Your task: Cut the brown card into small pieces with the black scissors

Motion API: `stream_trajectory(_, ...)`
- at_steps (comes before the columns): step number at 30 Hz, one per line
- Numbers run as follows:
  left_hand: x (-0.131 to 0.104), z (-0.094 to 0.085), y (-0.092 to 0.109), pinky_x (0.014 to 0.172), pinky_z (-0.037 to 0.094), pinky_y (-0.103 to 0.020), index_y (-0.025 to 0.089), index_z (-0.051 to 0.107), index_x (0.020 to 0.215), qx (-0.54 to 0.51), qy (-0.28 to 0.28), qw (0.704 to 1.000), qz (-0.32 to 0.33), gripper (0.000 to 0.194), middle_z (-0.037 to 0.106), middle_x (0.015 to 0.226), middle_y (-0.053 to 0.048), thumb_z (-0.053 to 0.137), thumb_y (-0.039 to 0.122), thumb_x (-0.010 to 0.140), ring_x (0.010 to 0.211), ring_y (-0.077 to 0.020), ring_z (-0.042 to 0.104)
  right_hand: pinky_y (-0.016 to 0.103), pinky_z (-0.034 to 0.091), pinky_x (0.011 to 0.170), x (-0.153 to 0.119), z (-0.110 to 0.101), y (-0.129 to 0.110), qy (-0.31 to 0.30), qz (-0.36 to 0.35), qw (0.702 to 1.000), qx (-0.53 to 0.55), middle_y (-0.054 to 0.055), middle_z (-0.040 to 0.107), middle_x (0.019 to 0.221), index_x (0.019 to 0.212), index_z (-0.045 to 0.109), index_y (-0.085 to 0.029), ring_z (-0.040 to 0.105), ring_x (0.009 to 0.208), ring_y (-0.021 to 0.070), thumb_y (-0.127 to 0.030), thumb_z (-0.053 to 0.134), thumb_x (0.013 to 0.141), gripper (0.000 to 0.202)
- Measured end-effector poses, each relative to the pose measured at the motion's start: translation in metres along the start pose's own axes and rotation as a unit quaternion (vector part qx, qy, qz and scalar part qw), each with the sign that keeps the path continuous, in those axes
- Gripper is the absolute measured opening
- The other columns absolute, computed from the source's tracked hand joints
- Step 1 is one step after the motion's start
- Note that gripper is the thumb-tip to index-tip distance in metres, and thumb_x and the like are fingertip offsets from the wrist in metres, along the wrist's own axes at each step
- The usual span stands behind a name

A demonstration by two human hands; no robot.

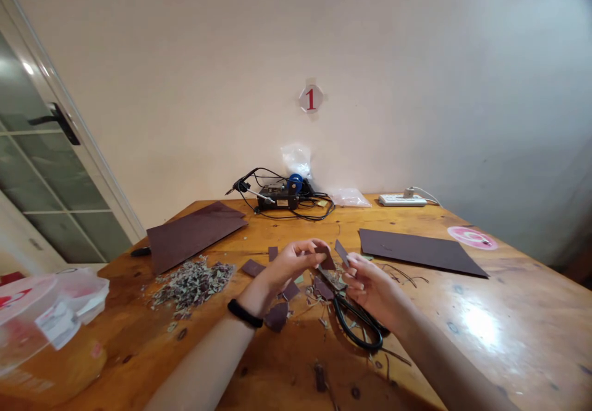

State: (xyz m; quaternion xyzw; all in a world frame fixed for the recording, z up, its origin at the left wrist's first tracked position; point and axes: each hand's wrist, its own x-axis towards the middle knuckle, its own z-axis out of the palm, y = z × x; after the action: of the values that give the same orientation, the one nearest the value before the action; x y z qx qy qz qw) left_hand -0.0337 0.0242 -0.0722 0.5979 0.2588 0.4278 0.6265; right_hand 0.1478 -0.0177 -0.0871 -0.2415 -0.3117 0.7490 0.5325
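Observation:
Between the thumb and fingers of my left hand [298, 262] is a small dark brown piece of sheet [325, 258]. My right hand [372, 288], just across from it, pinches another small brown piece [341, 252] by its lower edge. The two pieces are close but apart. Scissors [356, 325] with black handles lie on the table under my hands, their blades partly hidden. Around them are brown offcuts [276, 317] and thin scraps. A heap of small shredded bits [194, 286] lies left of my left hand.
Large brown sheets lie at the left [197, 232] and right [419, 251] of the wooden table [513, 331]. Behind stand a black soldering device [277, 198] with cables and a white power strip [401, 199]. A plastic bag and container [46, 325] occupy the near left.

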Motion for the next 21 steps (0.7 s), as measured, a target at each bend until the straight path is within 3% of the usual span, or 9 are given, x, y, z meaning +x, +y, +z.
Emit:
stream_trajectory(2,0.004,0.001,-0.005,0.057,0.034,-0.020,0.015,0.053,0.059,0.004,0.062,0.998,-0.031,0.043,0.050,0.064,0.003,0.083,0.046,0.057,0.058,-0.0084,0.046,0.015,0.025,0.042,-0.001,0.002,-0.003,0.021,-0.048,0.998,-0.026,-0.006,0.048,0.054,0.062,0.061,-0.017,0.033,0.046,0.0040,-0.033,0.087,0.054,0.032)
stream_trajectory(5,0.007,0.007,-0.009,0.053,0.032,-0.019,0.015,0.056,0.062,0.020,0.114,0.992,-0.054,0.041,0.049,0.058,0.004,0.083,0.046,0.057,0.053,-0.0070,0.044,0.017,0.026,0.044,-0.002,0.003,-0.005,0.053,-0.092,0.993,-0.058,-0.006,0.048,0.053,0.066,0.062,-0.018,0.035,0.047,0.0053,-0.037,0.087,0.054,0.034)
stream_trajectory(13,0.004,0.023,-0.002,0.055,0.040,-0.021,0.015,0.056,0.058,-0.047,0.168,0.983,-0.060,0.046,0.054,0.059,0.003,0.087,0.045,0.044,0.054,-0.0080,0.049,0.020,0.029,0.049,-0.002,-0.001,0.007,0.088,-0.138,0.956,-0.244,-0.005,0.050,0.060,0.074,0.063,-0.019,0.040,0.052,0.0075,-0.046,0.077,0.066,0.032)
stream_trajectory(21,0.003,0.026,-0.009,0.066,0.048,-0.021,0.012,0.060,0.065,-0.129,0.165,0.973,-0.096,0.035,0.060,0.065,0.001,0.089,0.023,0.047,0.061,-0.0097,0.058,0.022,0.028,0.047,-0.001,0.001,0.007,0.109,-0.180,0.928,-0.306,-0.005,0.050,0.056,0.076,0.065,-0.019,0.039,0.051,0.0093,-0.051,0.074,0.066,0.035)
